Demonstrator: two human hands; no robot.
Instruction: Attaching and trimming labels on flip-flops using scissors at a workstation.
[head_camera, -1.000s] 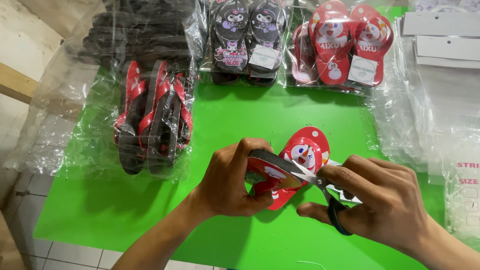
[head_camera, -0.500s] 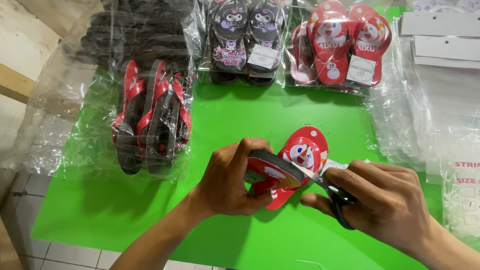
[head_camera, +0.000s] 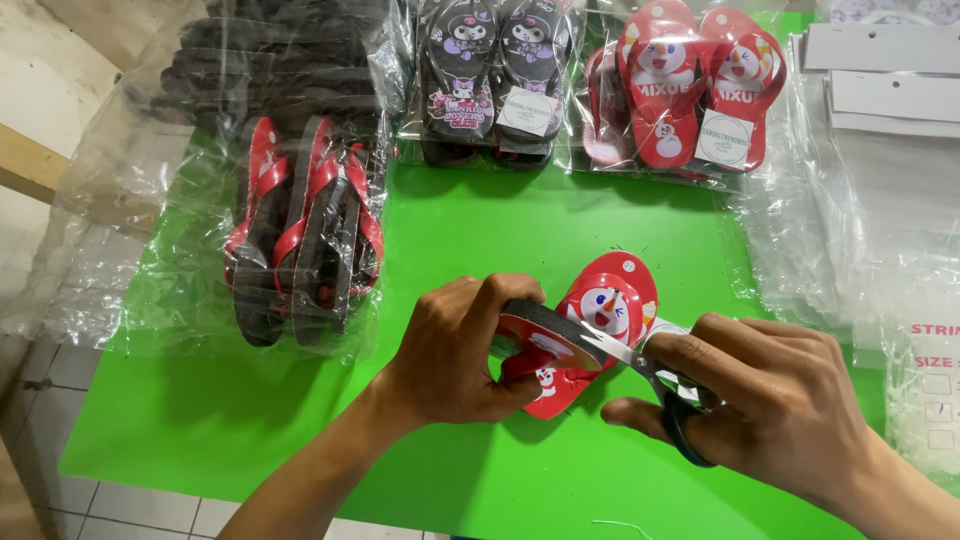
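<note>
Green worktop (head_camera: 450, 250), bagged sandal stacks along the back edge. Red sandals (head_camera: 590, 325), small pair, sit low centre, just above the worktop. Left hand (head_camera: 455, 350) wraps their near end, grip closed on them. Right hand (head_camera: 770, 405) holds scissors (head_camera: 650, 375), blades at the pair's edge. Foam likely light, bendy, squashy: best held across the sole. What the blades bite is hidden; straps can't be made out.

Matt foam sandals (head_camera: 585, 335); shiny metal scissors (head_camera: 640, 365); glossy plastic bags (head_camera: 190, 270).
</note>
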